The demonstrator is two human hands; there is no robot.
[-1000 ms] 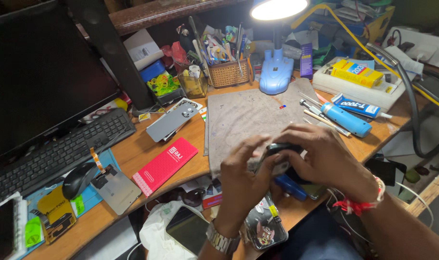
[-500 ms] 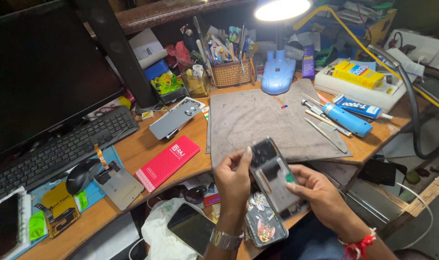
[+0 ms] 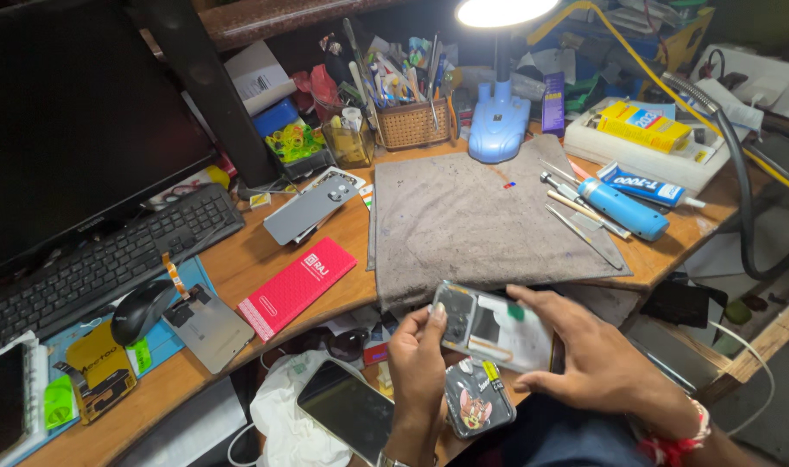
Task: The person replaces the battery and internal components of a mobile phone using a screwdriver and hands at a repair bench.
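Both my hands hold one opened phone (image 3: 489,327), back cover off and its inner parts showing, just past the desk's near edge. Left hand (image 3: 418,363): wrist upright, thumb and fingers pinching the camera end. Right hand (image 3: 589,356): palm under the other end, fingers spread along its side, a red thread band on the wrist.

Below the hands: a cartoon-printed phone case (image 3: 476,399) and a dark phone (image 3: 347,410), screen up, on a white cloth.

Ahead: a grey work mat (image 3: 472,216), mostly bare; thin metal tools (image 3: 580,220) and a blue cylinder tool (image 3: 623,209) lie at its right edge, beside a blue and white glue tube (image 3: 649,186).

Containers: a wicker basket (image 3: 414,124) crammed with pens, tweezers and brushes; a white tray (image 3: 645,147) bearing a yellow box; a clear pot (image 3: 349,141).

Behind the mat: a blue desk lamp (image 3: 498,121), lit.

Left: a red box (image 3: 297,286), a grey phone back (image 3: 312,206), a black mouse (image 3: 142,310), a keyboard (image 3: 92,264), a dark monitor (image 3: 74,130).
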